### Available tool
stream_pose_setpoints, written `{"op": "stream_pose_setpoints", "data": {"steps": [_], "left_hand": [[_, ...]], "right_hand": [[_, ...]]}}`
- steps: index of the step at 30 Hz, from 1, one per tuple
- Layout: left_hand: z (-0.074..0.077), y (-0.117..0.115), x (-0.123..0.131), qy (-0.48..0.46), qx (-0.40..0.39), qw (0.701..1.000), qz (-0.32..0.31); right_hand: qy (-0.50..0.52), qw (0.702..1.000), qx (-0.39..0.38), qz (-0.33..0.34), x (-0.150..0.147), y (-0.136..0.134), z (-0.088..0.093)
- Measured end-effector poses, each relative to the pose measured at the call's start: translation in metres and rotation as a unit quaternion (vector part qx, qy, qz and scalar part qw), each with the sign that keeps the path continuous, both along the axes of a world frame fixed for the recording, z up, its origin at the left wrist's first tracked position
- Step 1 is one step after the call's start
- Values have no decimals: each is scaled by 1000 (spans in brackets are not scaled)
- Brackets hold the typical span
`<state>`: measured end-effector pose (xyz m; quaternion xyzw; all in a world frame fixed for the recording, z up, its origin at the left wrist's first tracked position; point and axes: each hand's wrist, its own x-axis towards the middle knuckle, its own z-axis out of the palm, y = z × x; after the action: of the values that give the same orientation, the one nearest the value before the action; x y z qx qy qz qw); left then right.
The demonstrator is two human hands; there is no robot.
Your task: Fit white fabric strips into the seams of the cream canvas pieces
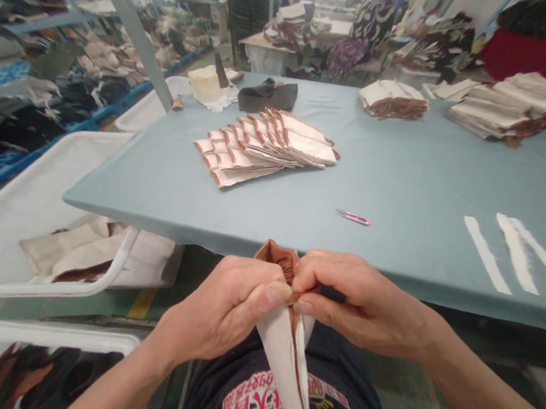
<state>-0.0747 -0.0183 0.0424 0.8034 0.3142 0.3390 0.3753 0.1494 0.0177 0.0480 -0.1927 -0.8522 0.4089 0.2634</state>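
Both hands grip a sewn fabric piece (281,358), off-white outside with brown inside, close to my body at the table's near edge. My left hand (236,302) pinches its upper part between thumb and fingers. Facing it, my right hand (351,299) pinches the same part from the other side, and the thumbs nearly meet. Brown gathered cloth shows above the fingers, while the off-white part hangs down in front of a dark printed garment. Pink-handled thread snips (353,217) lie on the table beyond my right hand.
The blue-green table (394,176) carries fanned off-white pieces (268,143), more stacks (511,107) at right, white strips (487,254) and a dark cloth (268,96). White bins (85,285) stand at left. A person (372,20) sits across the table.
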Motion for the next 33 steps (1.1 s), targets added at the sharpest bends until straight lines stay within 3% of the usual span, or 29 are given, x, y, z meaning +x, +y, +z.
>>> {"op": "stream_pose_setpoints", "data": {"steps": [4, 8, 11, 15, 17, 19, 23, 27, 29, 33], "left_hand": [[14, -1, 6, 108, -33, 993, 32], [11, 1, 12, 65, -103, 992, 13], [-3, 4, 15, -51, -215, 975, -36], [-20, 8, 17, -152, -319, 934, -51], [-21, 10, 17, -157, -319, 933, -63], [-18, 12, 17, -132, -293, 943, -80], [-7, 15, 15, -40, -180, 980, -73], [-4, 14, 13, 35, -64, 997, -36], [-4, 11, 14, 23, -68, 997, -31], [-3, 0, 25, -103, -164, 981, -27]], "right_hand": [[-43, 995, 79, -44, 3, -3, -4], [-54, 993, 81, -67, 7, -7, -6], [13, 999, -30, -42, 9, -9, -10], [97, 972, -208, -38, 4, -12, -17], [101, 964, -244, -35, 3, -14, -16], [79, 969, -231, -31, 4, -15, -13], [18, 992, -116, -40, 10, -12, -4], [14, 999, -23, -41, 10, -3, -16], [45, 998, -16, -40, 6, 0, -27], [150, 986, -56, -42, -5, -1, -39]]}}
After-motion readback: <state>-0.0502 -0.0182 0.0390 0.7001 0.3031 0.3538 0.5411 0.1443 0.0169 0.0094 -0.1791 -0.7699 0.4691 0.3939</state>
